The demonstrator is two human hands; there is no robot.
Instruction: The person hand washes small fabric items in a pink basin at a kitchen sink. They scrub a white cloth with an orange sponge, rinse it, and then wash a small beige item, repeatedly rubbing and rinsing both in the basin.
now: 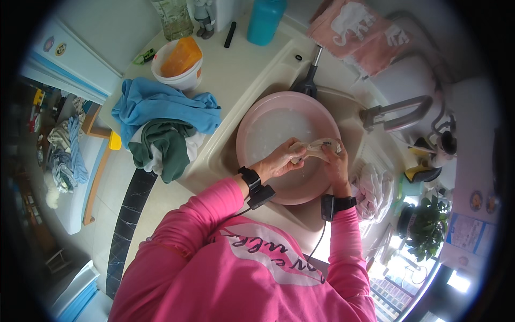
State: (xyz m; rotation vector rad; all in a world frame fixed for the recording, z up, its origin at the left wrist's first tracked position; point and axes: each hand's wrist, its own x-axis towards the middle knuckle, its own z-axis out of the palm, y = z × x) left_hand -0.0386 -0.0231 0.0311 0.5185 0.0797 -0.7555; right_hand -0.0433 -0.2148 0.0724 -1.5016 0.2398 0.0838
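Note:
My left hand point(286, 159) grips one end of a small, wet, pale cloth item point(320, 145) with dark marks, possibly a sock. The other end is pinched in the fingers of my right hand point(336, 161). It stretches between both hands above a round pink plastic basin point(246, 124). Cloudy, whitish water point(277, 129) fills the lower part of the basin, and a few drops hang below my hands. The basin sits in a beige sink point(219, 155). Black devices are strapped to both my wrists.
Left of the sink lie a blue garment point(165, 104) and a green-and-white garment point(165, 141), beside a white tub point(177, 82) holding something orange. A metal faucet point(402, 110) reaches in from the right. Crumpled pale cloth point(372, 193) rests near my right forearm. A teal bottle point(265, 22) stands behind.

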